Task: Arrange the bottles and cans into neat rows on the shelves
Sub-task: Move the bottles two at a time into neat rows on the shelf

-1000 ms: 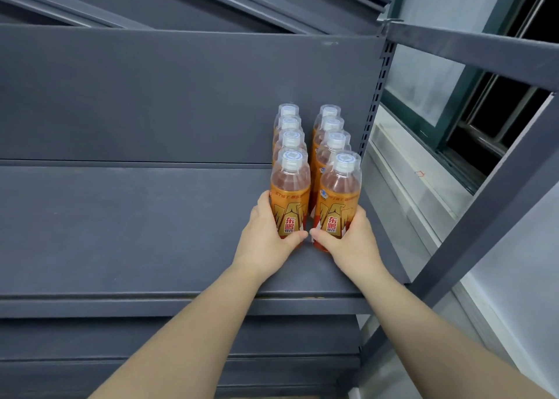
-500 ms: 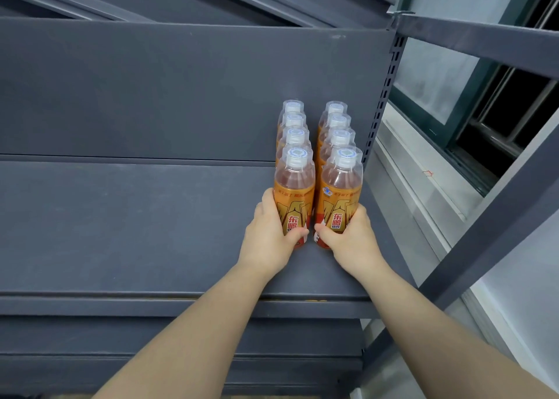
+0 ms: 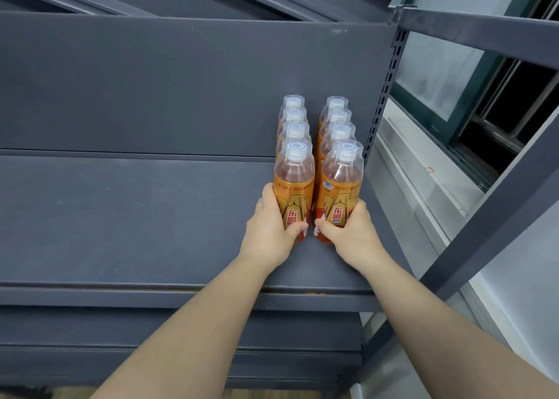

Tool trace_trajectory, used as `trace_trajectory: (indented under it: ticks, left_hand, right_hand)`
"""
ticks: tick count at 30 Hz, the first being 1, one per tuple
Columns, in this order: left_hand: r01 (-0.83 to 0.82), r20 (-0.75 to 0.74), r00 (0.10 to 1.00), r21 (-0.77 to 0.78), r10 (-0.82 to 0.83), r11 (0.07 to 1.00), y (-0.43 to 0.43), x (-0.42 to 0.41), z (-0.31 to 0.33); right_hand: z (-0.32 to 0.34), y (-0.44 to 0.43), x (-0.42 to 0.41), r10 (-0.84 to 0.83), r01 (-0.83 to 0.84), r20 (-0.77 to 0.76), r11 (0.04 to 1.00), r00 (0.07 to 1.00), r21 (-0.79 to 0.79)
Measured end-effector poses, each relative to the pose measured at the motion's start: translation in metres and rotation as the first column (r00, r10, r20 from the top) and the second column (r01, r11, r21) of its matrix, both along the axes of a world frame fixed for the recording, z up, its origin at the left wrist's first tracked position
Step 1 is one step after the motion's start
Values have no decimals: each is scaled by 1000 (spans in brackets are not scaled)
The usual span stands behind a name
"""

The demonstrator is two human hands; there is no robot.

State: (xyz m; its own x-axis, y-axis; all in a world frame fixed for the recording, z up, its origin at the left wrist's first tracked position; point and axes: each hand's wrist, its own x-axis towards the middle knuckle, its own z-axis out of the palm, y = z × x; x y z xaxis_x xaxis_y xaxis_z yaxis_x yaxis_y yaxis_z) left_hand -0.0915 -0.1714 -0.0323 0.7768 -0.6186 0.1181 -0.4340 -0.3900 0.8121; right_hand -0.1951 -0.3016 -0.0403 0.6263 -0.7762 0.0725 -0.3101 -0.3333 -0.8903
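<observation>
Your left grip (image 3: 269, 229) curled round the front left bottle (image 3: 294, 183), thumb across its orange label. Your right grip (image 3: 351, 232) wrapped the front right bottle (image 3: 341, 186) likewise, both arms outstretched. Beyond each grip, white-capped rear bottles (image 3: 295, 129) stood upright in line on the grey shelf (image 3: 121, 217).

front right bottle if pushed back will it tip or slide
Probably fairly heavy: the front right bottle looks nearly full. Tall and narrow, so a high push may tip it; the right hand grips it low, which suits sliding.
</observation>
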Motion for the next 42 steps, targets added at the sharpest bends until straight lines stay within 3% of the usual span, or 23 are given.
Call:
trace_trajectory:
  ticks: [13, 22, 26, 29, 34, 42]
  left_hand:
    - [-37, -70, 997, 7, 37, 999, 10, -5, 10]
    - [-41, 85, 996, 84, 34, 996, 43, -11, 19]
    - [-34, 217, 976, 140, 3, 990, 76, -5, 21]
    - [-34, 335, 942, 189, -32, 981, 103, 4, 22]
    - [-122, 421, 906, 353, -41, 928, 178, 38, 16]
    - [-299, 441, 893, 432, 90, 851, 314, 89, 15]
  right_hand:
    - [3, 6, -18, -9, 16, -83, 997, 997, 80]
    - [7, 52, -45, -245, 249, 48, 931, 968, -266]
    - [16, 91, -39, -7, -6, -29, 908, 1000, -419]
    - [22, 117, -22, 158, -208, -139, 838, 978, -505]
    - [31, 184, 31, 320, -501, -426, 751, 846, -430]
    - [37, 292, 112, 395, -663, -572, 637, 719, -393]
